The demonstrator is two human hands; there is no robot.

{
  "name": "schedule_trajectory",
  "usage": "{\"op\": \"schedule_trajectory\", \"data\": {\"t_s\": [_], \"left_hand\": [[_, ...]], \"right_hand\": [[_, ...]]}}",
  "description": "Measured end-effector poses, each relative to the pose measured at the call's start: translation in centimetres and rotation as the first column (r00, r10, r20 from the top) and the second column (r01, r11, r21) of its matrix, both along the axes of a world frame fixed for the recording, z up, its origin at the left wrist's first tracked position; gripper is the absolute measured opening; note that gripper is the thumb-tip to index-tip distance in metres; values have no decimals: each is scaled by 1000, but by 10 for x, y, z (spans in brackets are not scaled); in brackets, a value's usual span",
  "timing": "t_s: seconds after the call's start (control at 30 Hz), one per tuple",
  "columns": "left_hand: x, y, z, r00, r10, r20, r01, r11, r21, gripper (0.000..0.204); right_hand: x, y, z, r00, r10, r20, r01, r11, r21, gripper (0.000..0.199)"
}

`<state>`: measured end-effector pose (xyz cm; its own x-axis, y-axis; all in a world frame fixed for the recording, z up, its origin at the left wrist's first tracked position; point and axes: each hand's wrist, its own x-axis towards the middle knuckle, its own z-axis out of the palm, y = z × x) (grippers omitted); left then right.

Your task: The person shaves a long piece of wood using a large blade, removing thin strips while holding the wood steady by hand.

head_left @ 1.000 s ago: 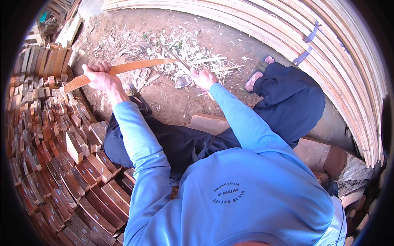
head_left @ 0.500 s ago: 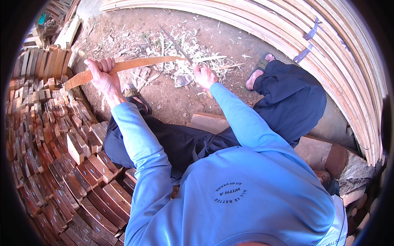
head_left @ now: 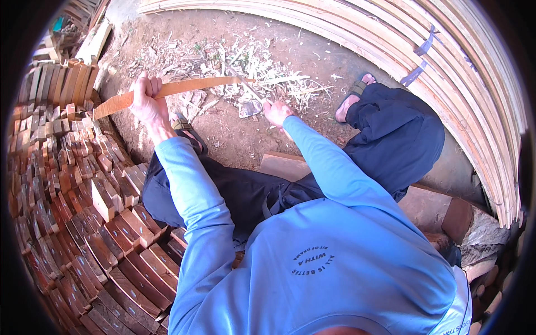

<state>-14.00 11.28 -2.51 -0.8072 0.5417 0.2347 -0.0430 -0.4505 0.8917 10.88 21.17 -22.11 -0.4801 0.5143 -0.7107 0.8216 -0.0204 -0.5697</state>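
My left hand (head_left: 148,105) is closed around the wide end of a long, thin, slightly curved wooden strip (head_left: 195,85). The strip reaches rightward over the ground and narrows to a pale tip. In my right hand (head_left: 276,114), fingers wrapped round its handle, is a long-bladed knife (head_left: 249,88). Its blade points away and to the left, crossing the strip near that tip; whether the edge touches the wood I cannot tell. Most of the handle is hidden by my fingers. Beneath both lie pale wood shavings (head_left: 268,70) scattered on the dirt.
Stacked short wooden blocks (head_left: 84,223) fill the left side, close to my left leg. A bundle of long bent wooden slats (head_left: 357,33) curves along the far right, tied with purple strips (head_left: 414,73). A brick-like block (head_left: 283,166) sits between my legs.
My left hand has risen slightly and moved a little to the right with the strip. My right hand has dropped slightly, and the knife blade has drawn back toward me.
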Motion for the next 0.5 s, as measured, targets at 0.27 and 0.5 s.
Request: {"op": "schedule_trajectory", "data": {"t_s": [0.27,0.5], "left_hand": [[-5,-1,-1,999,-30,-30,31,998,58,41],[-3,-9,-8,999,-37,-4,38,998,52,39]], "right_hand": [[-8,15,-4,979,41,-197,-4,983,184,71],[-7,22,9,990,100,-96,-85,986,146,67]]}}
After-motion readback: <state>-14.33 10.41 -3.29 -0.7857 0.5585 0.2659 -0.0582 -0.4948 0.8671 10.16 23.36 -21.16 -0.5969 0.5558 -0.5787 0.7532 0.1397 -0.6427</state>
